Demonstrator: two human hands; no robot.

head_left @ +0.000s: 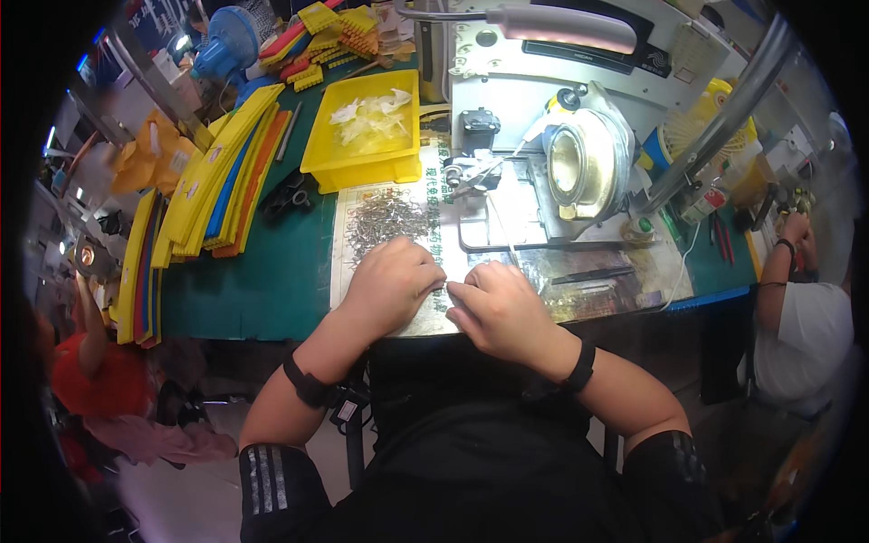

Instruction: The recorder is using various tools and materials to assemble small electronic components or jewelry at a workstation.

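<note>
**A:** What do your hands have right now?

**B:** Your left hand and right hand are curled nearly closed, knuckles up, fingertips meeting over a thin metal piece at the near edge of the work mat. It's too small to say which hand actually grips it. Its long axis seems to run left to right between your fingertips.

**A:** And around them?

**B:** Just beyond your left hand lies a tangled pile of small wire parts, grey and springy-looking. Behind that sits a yellow plastic bin holding translucent white bits. Left of it, long flat foam-like strips in yellow, blue and orange lean in a stack on the green table. Ahead of your right hand stands a grey metal machine with a shiny round housing.
</note>
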